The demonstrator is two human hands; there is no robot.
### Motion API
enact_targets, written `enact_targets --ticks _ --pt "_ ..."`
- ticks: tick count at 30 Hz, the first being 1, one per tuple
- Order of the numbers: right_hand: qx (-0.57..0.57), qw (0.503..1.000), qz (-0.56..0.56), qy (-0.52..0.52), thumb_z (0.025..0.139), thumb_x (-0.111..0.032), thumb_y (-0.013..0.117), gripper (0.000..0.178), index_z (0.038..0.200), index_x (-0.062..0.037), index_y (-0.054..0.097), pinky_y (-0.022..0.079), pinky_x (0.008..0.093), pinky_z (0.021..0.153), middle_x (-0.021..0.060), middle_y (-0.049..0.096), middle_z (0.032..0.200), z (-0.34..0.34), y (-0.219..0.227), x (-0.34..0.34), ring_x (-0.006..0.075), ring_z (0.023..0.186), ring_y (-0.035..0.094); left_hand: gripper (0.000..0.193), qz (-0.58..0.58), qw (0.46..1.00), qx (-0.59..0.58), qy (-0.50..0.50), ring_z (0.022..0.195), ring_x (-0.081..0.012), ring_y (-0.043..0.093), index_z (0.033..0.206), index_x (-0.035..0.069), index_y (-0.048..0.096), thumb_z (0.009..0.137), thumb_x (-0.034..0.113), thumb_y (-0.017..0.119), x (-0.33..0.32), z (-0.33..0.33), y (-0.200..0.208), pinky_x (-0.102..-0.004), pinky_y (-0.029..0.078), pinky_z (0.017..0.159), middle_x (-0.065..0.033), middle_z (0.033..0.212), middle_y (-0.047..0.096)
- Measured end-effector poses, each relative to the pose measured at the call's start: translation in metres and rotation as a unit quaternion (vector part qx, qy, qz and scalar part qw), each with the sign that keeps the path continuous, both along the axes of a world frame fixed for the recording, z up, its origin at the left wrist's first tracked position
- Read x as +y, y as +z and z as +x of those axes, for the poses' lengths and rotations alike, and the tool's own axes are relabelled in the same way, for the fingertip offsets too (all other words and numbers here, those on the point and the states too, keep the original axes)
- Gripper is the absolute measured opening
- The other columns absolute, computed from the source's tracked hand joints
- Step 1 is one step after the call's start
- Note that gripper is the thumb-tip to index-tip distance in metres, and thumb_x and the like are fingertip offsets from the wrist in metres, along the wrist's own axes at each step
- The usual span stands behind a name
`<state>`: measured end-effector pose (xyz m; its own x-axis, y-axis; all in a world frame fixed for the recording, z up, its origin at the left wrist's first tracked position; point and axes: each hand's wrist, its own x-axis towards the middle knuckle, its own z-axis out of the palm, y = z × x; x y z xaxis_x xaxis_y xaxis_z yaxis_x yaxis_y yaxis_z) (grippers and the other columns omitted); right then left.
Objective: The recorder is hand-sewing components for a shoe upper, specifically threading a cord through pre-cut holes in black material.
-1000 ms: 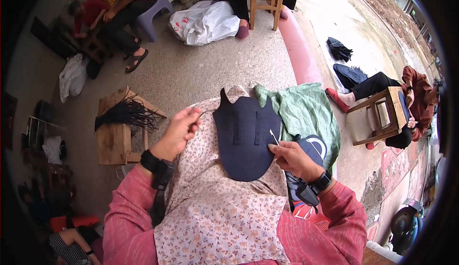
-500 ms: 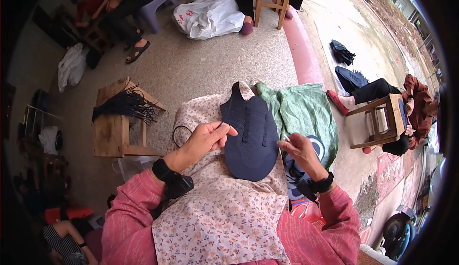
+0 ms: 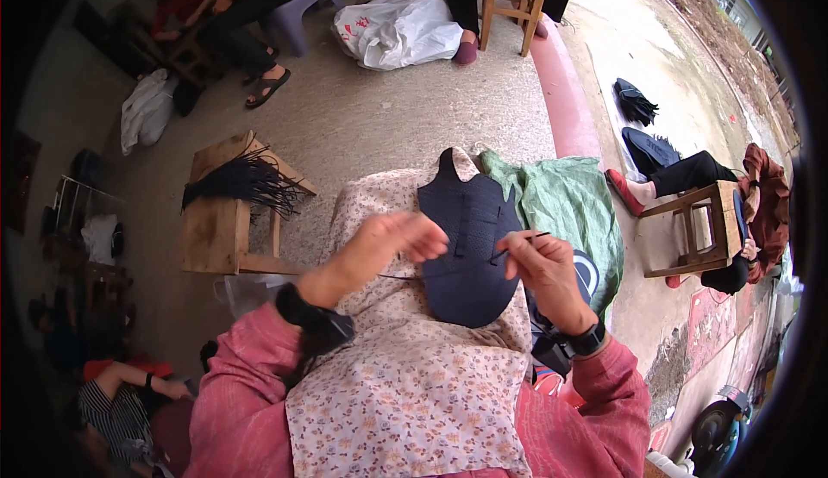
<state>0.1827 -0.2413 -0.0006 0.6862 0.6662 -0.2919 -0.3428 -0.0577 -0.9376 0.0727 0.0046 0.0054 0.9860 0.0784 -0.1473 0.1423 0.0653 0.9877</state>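
A dark navy, oval fabric panel point(image 3: 470, 293) with a narrow tab at its top lies on the flowered cloth point(image 3: 405, 400) over my lap. Two dark strips run lengthwise on its middle. Over the panel's right side, my right hand point(image 3: 548, 275) pinches a thin dark strip point(image 3: 539, 234), whose end sticks out above the fingers. Its exact kind is too small to tell. My left hand point(image 3: 384, 249), blurred by motion, hovers by the panel's left edge with fingers stretched out and nothing visible in them. A thin dark cord point(image 3: 398, 277) runs below that hand to the panel.
On my left stands a wooden stool point(image 3: 211, 232) bearing a bundle of black cords point(image 3: 246, 183). A green sack point(image 3: 573, 193) lies right of the panel. Several people sit around; one at the right is on a wooden stool point(image 3: 690, 228). A white sack point(image 3: 397, 34) lies ahead.
My left hand has let its fingers straighten and moved right. My right hand has come in over the panel's right edge, with the dark strip now showing. The whole view has shifted slightly.
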Motion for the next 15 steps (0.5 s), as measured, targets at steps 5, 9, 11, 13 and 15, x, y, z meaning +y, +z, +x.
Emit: enact_targets --ticks 5,9,11,13,15 --pt "0.048 0.987 0.007 -0.154 0.102 -0.033 0.051 0.028 0.089 -0.0083 0.057 0.021 0.0199 0.038 -0.0007 0.055 0.061 0.04 -0.026 -0.067 0.0019 0.04 0.03 0.037 -0.143 0.96 -0.02 0.24 0.04 -0.0031 0.025 0.109 0.004 0.061 0.106 0.033 0.04 0.142 -0.054 0.053 -0.021 0.021 0.037 0.0067 0.054 0.032" --pt "0.05 0.992 -0.044 -0.11 0.101 -0.033 0.054 0.029 0.086 -0.0089 0.059 0.02 0.0197 0.039 -0.0015 0.055 0.062 0.038 -0.031 -0.084 0.0011 0.041 0.03 0.04 -0.133 0.957 0.017 0.257 0.04 -0.0026 0.026 0.108 0.002 0.06 0.106 0.037 0.04 0.175 -0.098 0.07 -0.019 0.021 0.037 0.0061 0.055 0.032" --pt "0.05 0.992 -0.118 -0.01 0.099 -0.03 0.059 0.026 0.085 -0.0079 0.065 0.023 0.0183 0.043 -0.0023 0.058 0.065 0.03 -0.019 -0.078 0.0001 0.046 0.036 0.04 -0.118 0.964 0.052 0.232 0.04 -0.0021 0.027 0.106 0.002 0.06 0.106 0.037 0.041 0.173 -0.109 0.067 -0.0183 0.022 0.037 0.0061 0.054 0.035" --pt "-0.04 0.98 -0.177 0.075 0.096 -0.029 0.064 0.027 0.092 -0.0023 0.066 0.032 0.022 0.047 -0.0018 0.059 0.068 0.027 -0.023 -0.07 0.0034 0.054 0.046 0.039 0.088 0.952 0.253 0.148 0.044 -0.0001 0.033 0.099 0.002 0.063 0.105 0.035 0.042 0.17 -0.115 0.064 -0.0164 0.026 0.04 0.0058 0.056 0.044" --pt "-0.218 0.937 -0.261 0.083 0.096 -0.025 0.062 0.027 0.098 0.0019 0.06 0.042 0.0316 0.054 0.0072 0.06 0.068 0.025 -0.022 -0.062 0.0161 0.059 0.057 0.037 0.239 0.927 0.28 0.075 0.054 -0.0031 0.044 0.093 0.003 0.066 0.103 0.031 0.044 0.162 -0.116 0.046 -0.02 0.035 0.05 0.0041 0.061 0.052"
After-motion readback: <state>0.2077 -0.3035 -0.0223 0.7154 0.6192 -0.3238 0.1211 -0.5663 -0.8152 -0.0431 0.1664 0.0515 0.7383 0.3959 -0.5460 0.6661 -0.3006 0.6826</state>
